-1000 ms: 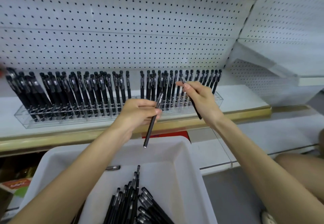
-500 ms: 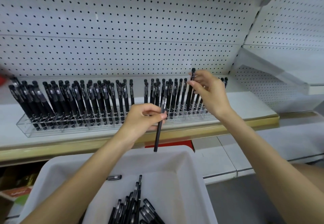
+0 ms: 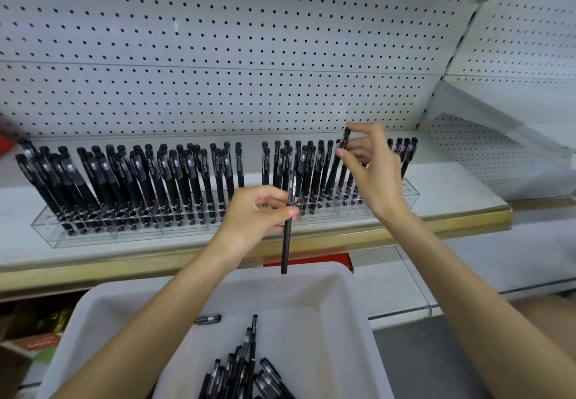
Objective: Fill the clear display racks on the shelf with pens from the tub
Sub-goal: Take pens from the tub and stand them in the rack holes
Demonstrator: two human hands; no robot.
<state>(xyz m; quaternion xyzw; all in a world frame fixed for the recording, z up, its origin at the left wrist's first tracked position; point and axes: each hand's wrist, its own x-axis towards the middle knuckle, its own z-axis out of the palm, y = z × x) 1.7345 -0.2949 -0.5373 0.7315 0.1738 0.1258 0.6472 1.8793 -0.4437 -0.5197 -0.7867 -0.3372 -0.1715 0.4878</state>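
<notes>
Head view: the right hand pinches the cap end of a slim black pen between thumb and fingertips. A second ago that pen slanted low in front of the clear acrylic display racks. Now it leans with its lower end down among the racked pens on the white shelf. The left hand grips a second black pen, more upright than before, above the white plastic tub of loose black pens.

My feed is bright, with soft, even light across the white perforated metal back panel. The wide lens bows the white wood-edged shelf toward the corners. Faint glints mark the clear acrylic display rack; the far left edge smears.
</notes>
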